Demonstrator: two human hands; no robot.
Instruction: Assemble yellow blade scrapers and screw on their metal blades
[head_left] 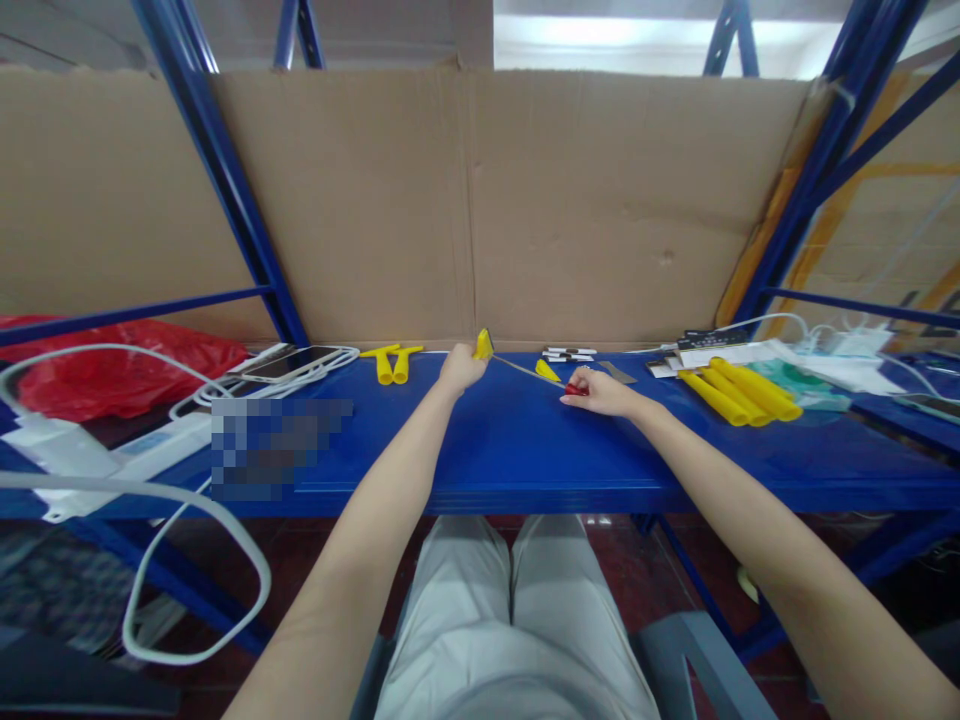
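Fingers closed, my left hand [460, 369] grips a small yellow piece [484, 346] above the back of the blue table [480, 450]. My right hand [598, 391] pinches a red-handled tool [576, 389]. A thin shaft [525, 371] runs from the red handle to the yellow piece; its far tip is too small to make out. Between the hands, a second yellow piece [547, 371] lies on the table. Behind my right hand are black-and-white items [568, 355] and a flat grey piece [617, 372].
Two yellow T-shaped parts [393, 364] stand left of my left hand. Several yellow tubes [739, 392] lie at right by papers. White cables, a power strip [161, 450] and a red bag [127, 365] fill the left. A cardboard wall [480, 200] closes the back.
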